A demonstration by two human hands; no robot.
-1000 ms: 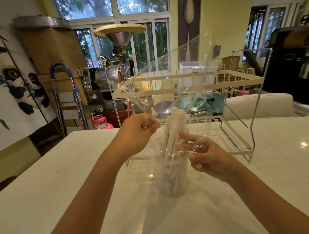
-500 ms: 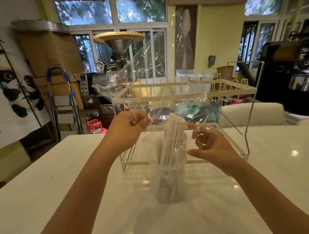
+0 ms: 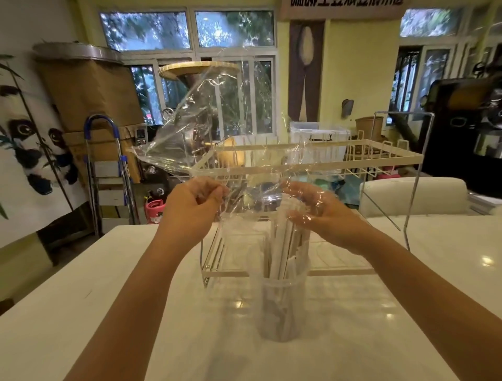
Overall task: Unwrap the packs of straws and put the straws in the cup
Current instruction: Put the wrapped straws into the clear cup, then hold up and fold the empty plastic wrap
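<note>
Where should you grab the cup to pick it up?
Around its bare lower wall, from the side. The cup stands upright on the table, and straws poke out the top, so coming from above is blocked.

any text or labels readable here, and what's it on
None can be read.
Banner at the top edge of the wall: white characters, cut off by the frame and blurred.
Small control panel on the machine by the window: display too small to read.
Wrapper, cup, straws: no print visible.
</note>
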